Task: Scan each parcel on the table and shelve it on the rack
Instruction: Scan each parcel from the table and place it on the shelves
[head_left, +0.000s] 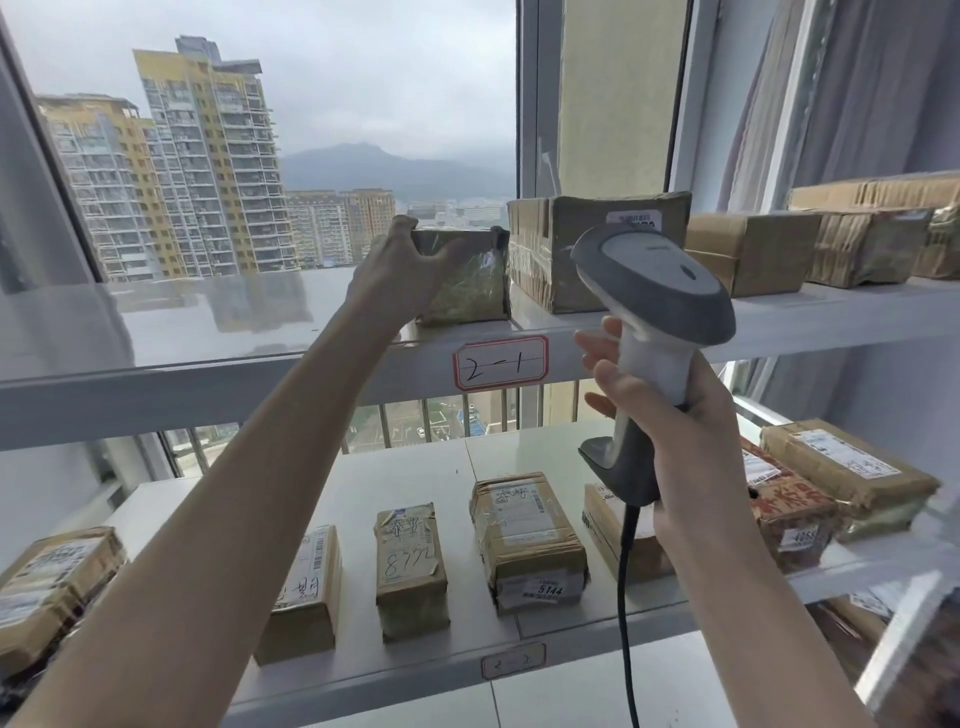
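The parcel (470, 283) is gripped by the left hand (400, 275) on the upper shelf (208, 332), the scanner (660, 291) by the right hand (680, 436). The parcel is best slid squarely against the box (566, 260) between the hands

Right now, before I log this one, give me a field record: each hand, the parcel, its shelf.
left hand: grips small brown tape-wrapped cardboard parcel
right hand: holds grey-and-white corded handheld scanner, raised upright
parcel position: on white upper shelf, beside a larger brown box
shelf label: red-bordered tag reading 2-1
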